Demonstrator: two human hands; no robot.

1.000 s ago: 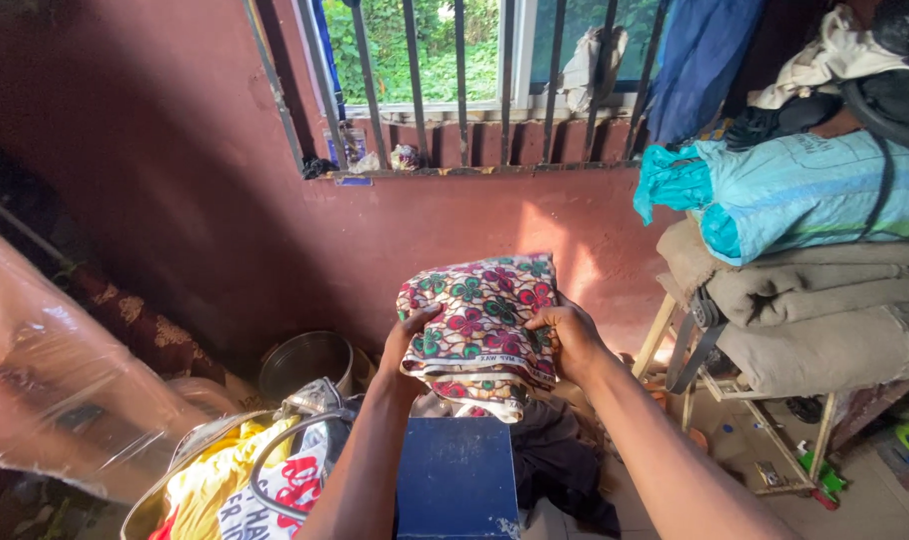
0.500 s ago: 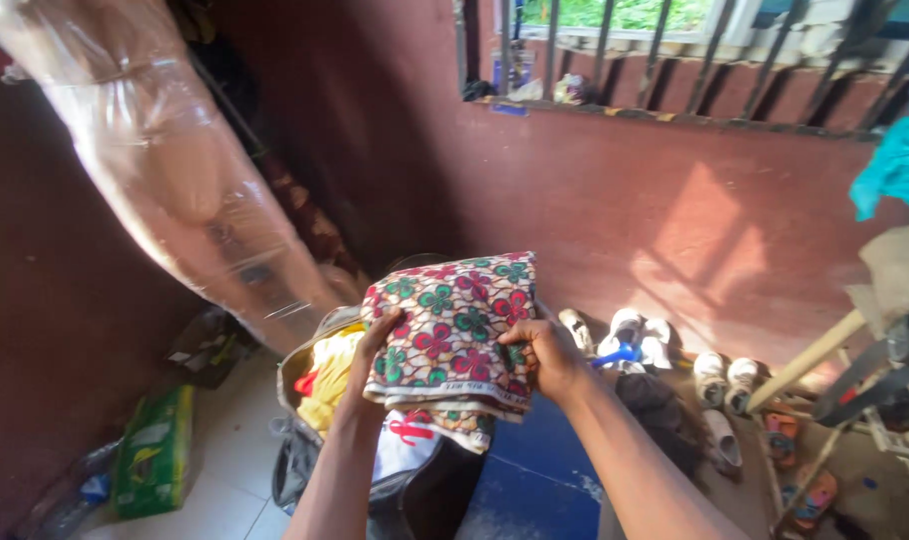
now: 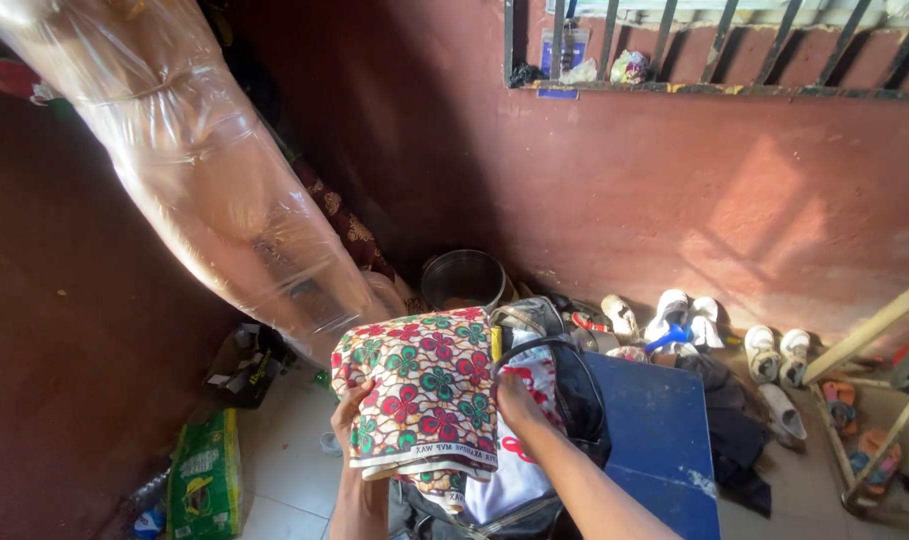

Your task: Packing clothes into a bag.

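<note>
Folded floral cloth (image 3: pixel 422 393) now further left, long axis upright, both hands (image 3: pixel 353 407) (image 3: pixel 515 400) gripping its sides

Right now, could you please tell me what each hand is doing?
Left hand: closed on the left edge of the folded patterned cloth.
Right hand: fingers closed on the cloth's right edge.

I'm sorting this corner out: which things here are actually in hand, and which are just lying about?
In hand:
folded floral print cloth, gripped by left hand and right hand

Lying about:
metal pot
white shoes
blue board
green packet
clear plastic wrap
</note>
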